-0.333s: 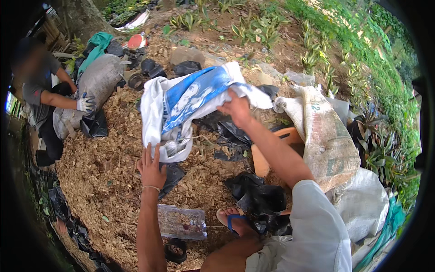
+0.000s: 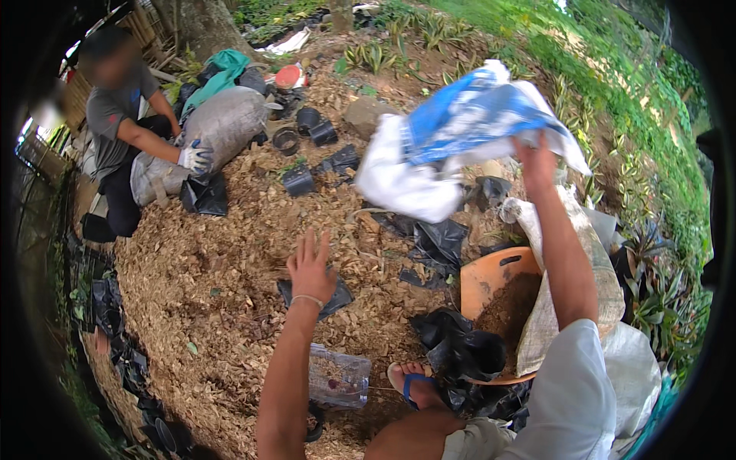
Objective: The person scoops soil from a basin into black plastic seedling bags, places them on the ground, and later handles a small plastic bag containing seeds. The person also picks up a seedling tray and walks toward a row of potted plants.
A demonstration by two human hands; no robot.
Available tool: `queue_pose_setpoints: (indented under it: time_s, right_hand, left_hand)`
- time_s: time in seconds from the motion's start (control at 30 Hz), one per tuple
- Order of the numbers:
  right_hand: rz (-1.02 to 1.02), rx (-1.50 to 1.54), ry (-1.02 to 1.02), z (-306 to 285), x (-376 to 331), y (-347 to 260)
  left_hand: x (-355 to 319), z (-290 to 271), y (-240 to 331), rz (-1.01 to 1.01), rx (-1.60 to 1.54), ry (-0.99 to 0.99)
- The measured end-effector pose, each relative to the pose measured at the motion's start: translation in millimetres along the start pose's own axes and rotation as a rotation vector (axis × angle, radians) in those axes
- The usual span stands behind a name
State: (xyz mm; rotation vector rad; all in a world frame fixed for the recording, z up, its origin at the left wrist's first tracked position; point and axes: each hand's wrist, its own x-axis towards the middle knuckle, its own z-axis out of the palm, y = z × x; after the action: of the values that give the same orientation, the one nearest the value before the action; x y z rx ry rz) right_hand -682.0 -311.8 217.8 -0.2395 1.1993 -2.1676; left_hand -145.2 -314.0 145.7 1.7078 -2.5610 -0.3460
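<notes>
The blue-and-white sack [image 2: 468, 123] is at the far right, lifted above the ground; its white left part is blurred, and its folds hide what lies directly behind it. The right hand [image 2: 534, 157] holds its near edge, but the fabric covers some of the fingertips, so the exact grip is hard to make out. The right forearm reaches far from the near right, the white sleeve cut off by the dark rim.

The left hand [image 2: 313, 268] is nearer and further left, its fingers spread wide and holding nothing, palm downward over the wood chips [image 2: 230, 284]. Its wrist wears a thin band. A black plastic piece [image 2: 334, 300] is partly hidden beneath it.

To the right, a woven sack [image 2: 563, 287] covers part of an orange tub [image 2: 481, 287] with dark soil inside. Black plastic bags [image 2: 460, 345] lie against the tub's near left side, beside the foot in a blue flip-flop [image 2: 414, 379]. At the far left, a co-worker's gloved hand [image 2: 196, 156] is beside a stuffed sack [image 2: 226, 123].
</notes>
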Motion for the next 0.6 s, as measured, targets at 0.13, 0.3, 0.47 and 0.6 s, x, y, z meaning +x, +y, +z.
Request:
queue_pose_setpoints:
  time_s: [0.13, 0.3, 0.47, 0.6]
  right_hand:
    - [-0.247, 0.008, 0.317, -88, -2, -49]
    - [-0.104, -0.23, 0.362, -231, -40, -36]
    - [0.273, -0.307, 0.455, -292, -69, 25]
    - [0.385, -0.214, 0.468, -253, -98, 45]
  left_hand:
    - [2, 13, 13, -0.027, -0.031, -0.05]
    - [-29, 36, 24, -0.046, 0.019, -0.191]
    - [-74, 21, 43, -0.119, -0.014, -0.255]
    - [-105, -3, 57, -0.111, -0.03, -0.197]
